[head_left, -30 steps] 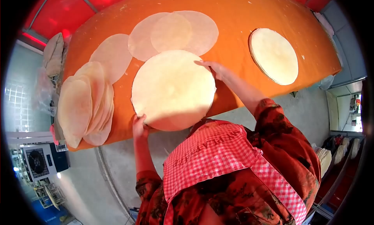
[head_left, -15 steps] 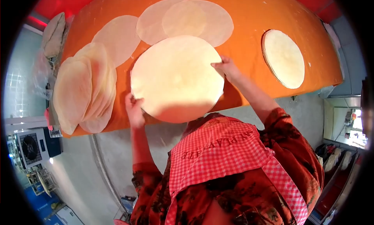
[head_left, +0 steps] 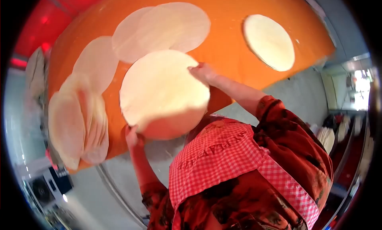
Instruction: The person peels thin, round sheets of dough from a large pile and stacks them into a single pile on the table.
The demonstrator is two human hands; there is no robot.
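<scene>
A large pale round dough sheet point(head_left: 163, 88) lies between my hands at the near side of the orange table, its lower part in shadow and overhanging the table's front edge. My left hand point(head_left: 134, 137) grips it at the lower left rim, the thumb over the top. At the upper right rim my right hand point(head_left: 202, 73) pinches the edge between thumb and fingers. Just beyond it lie overlapping thin translucent rounds point(head_left: 159, 27), and another thin round point(head_left: 96, 63) lies to their left. The underside of the held round is hidden.
A fanned pile of thin rounds point(head_left: 69, 124) sits at the table's left end. On the right of the orange table point(head_left: 227, 35) lies a thicker pale stack of rounds point(head_left: 269, 43). A shelf rack point(head_left: 346, 150) stands to the right, and a dark fan unit point(head_left: 41, 188) to the lower left.
The camera view has turned, so the table and its rounds appear shifted and tilted. Both hands keep hold of the large round. My right hand sits slightly further in over its rim.
</scene>
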